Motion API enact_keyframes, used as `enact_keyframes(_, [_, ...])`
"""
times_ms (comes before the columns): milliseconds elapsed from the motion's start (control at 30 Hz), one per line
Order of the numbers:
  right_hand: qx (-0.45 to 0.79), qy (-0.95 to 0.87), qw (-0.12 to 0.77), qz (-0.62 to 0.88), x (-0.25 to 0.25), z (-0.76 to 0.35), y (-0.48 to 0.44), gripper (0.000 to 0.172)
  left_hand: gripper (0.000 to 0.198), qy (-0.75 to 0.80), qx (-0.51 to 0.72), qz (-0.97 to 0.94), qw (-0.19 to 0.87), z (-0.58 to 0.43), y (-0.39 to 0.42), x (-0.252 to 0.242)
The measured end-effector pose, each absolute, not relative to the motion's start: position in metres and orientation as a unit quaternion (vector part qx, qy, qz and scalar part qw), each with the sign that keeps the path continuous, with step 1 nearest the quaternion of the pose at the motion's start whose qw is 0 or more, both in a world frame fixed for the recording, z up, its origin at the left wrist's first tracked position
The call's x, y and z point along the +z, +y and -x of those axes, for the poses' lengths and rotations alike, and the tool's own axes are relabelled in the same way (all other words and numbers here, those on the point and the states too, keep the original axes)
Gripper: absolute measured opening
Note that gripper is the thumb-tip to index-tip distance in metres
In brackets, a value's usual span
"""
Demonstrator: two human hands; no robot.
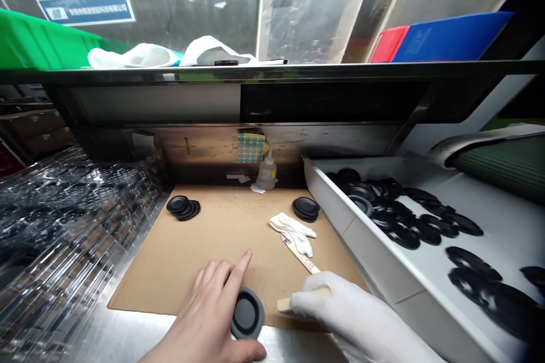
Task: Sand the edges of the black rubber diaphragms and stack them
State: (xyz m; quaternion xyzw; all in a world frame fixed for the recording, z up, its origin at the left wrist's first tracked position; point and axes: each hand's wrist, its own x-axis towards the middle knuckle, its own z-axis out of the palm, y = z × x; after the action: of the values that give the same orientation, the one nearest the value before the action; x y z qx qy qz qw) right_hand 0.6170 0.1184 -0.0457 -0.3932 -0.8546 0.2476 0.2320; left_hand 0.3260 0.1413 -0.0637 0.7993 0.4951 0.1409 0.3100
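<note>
My bare left hand (pixel 213 306) grips a round dark grey rubber-like cap (pixel 247 314) with a raised rim and recessed middle. The thumb is under its near edge, and the index finger stretches forward past it. In a white glove, my right hand (pixel 327 300) is closed around a short cream-coloured bar (pixel 286 304), whose blunt end points toward the cap without touching it. Beyond the right hand lie a flat strip marked with letters (pixel 304 258) and a crumpled white glove (pixel 293 231). Both hands are over the near edge of a cardboard sheet (pixel 225 238).
Small stacks of black caps sit at back left (pixel 183 207) and back right (pixel 305 209). A squeeze bottle (pixel 267 173) stands behind. On the right, a white chute (pixel 353 227) holds many black parts; on the left are stacked clear plastic trays (pixel 63 210). A shelf (pixel 272 71) crosses above.
</note>
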Motion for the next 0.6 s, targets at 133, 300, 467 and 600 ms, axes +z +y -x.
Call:
enact_keyframes(133, [0.185, -0.897, 0.13, 0.379, -0.014, -0.58, 0.149, 0.011, 0.121, 0.44, 0.148, -0.806, 0.366, -0.32, 0.139, -0.06])
enact_keyframes(300, [0.172, -0.922, 0.126, 0.325, -0.022, -0.529, 0.162, 0.012, 0.121, 0.451, 0.145, -0.8, 0.369, -0.308, 0.143, -0.058])
enact_keyframes(467, [0.016, -0.888, 0.103, 0.448, -0.062, -0.524, 0.14, 0.01, 0.121, 0.41, 0.183, -0.821, 0.352, -0.306, 0.151, -0.068])
enact_keyframes(600, [0.065, -0.93, 0.076, 0.354, -0.046, -0.525, 0.15, 0.007, 0.122, 0.433, 0.173, -0.809, 0.359, -0.303, 0.15, -0.069])
